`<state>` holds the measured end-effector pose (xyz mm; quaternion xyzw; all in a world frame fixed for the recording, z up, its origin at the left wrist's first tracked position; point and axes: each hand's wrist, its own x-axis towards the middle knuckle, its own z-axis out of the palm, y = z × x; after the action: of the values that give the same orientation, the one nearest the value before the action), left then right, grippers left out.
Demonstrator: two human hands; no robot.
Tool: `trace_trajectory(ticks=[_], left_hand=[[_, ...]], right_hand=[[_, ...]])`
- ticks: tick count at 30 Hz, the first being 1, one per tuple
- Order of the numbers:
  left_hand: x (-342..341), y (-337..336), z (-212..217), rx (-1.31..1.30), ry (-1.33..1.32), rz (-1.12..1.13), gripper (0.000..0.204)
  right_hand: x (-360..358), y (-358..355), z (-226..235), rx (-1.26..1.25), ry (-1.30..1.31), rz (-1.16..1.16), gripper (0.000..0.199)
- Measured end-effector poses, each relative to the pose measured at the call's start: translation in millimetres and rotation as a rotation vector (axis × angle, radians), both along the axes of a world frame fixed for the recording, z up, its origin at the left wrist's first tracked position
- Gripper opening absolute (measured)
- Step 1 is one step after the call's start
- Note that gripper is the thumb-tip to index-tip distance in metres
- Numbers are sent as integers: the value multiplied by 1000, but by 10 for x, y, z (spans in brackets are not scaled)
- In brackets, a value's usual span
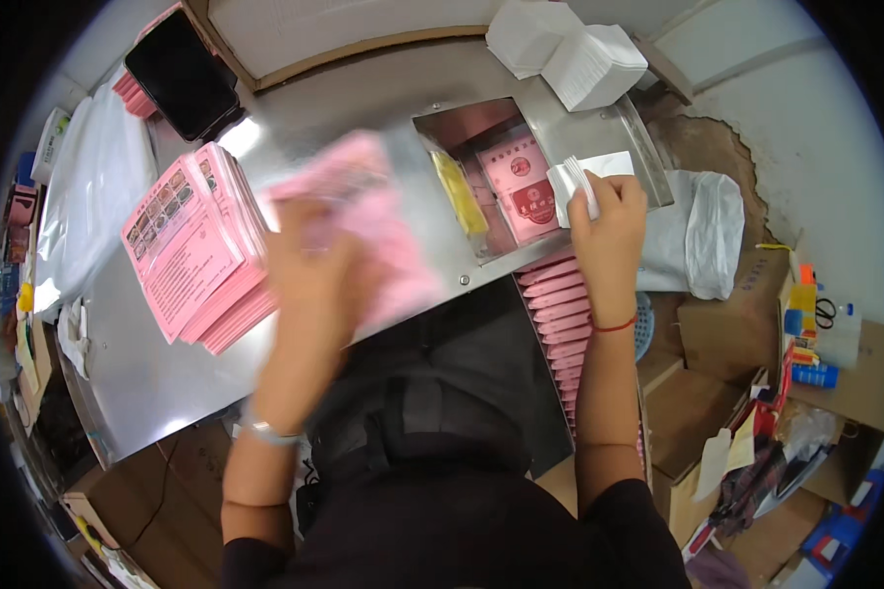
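My left grip (312, 257) and the pink packet (393, 226) are blurred (print smeared); my right grip (611, 204) partly hides the papers (568, 183).

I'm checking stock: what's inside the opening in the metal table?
The opening shows a pink packet and yellow object. Anything beneath them is covered; white papers in the right hand hide part of the opening's right edge.

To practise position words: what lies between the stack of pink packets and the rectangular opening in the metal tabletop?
The head view shows the left hand with a motion-blurred pink packet, then a strip of bare metal tabletop.
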<state>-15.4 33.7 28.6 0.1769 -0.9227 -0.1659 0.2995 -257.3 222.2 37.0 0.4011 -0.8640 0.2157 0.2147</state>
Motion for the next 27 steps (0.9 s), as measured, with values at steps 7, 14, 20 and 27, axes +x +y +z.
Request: trace_trajectory(ticks=[7,14,20,27], left_hand=[[-99,351,-63,98,-153,-157,38],[-13,247,24,81,-121,-90,38],[-166,253,93,-52,-343,61,49],[-456,101,217,-194,-459,-12,59]], right_hand=[[584,-53,124,-115,-74,419,33],[1002,-713,-73,74,107,483,15],[340,-74,97,-210,-155,109,25],[116,-71,-83,67,60,-41,30]])
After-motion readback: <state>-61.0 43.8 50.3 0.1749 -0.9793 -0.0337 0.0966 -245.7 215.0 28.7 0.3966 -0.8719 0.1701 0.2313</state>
